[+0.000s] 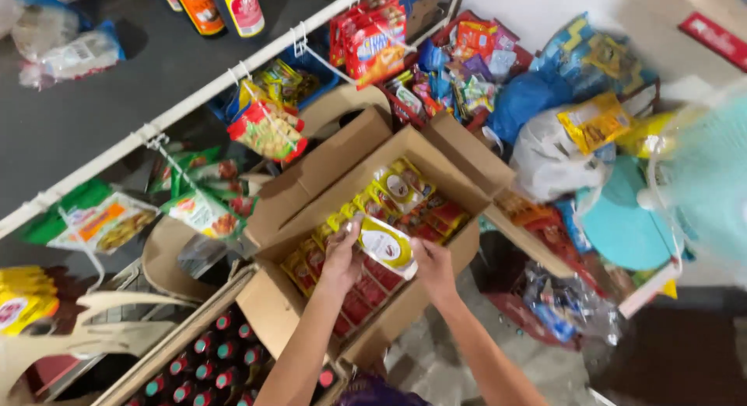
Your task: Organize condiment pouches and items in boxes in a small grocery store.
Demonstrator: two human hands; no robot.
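Note:
Both my hands hold one white and yellow sachet pack (387,245) over an open cardboard box (458,152). My left hand (342,254) grips the pack's left end and my right hand (433,264) grips its right end. Inside the box lie rows of red and yellow sachet strips (408,196), some curling up toward the far wall. The pack hangs just above those strips, near the box's front half.
A white shelf rail (194,103) with hooks carries hanging snack bags (268,130). A crate of dark bottles with red caps (210,359) sits at the lower left. Piled snack packets and plastic bags (545,110) crowd the right, beside a teal fan (700,180).

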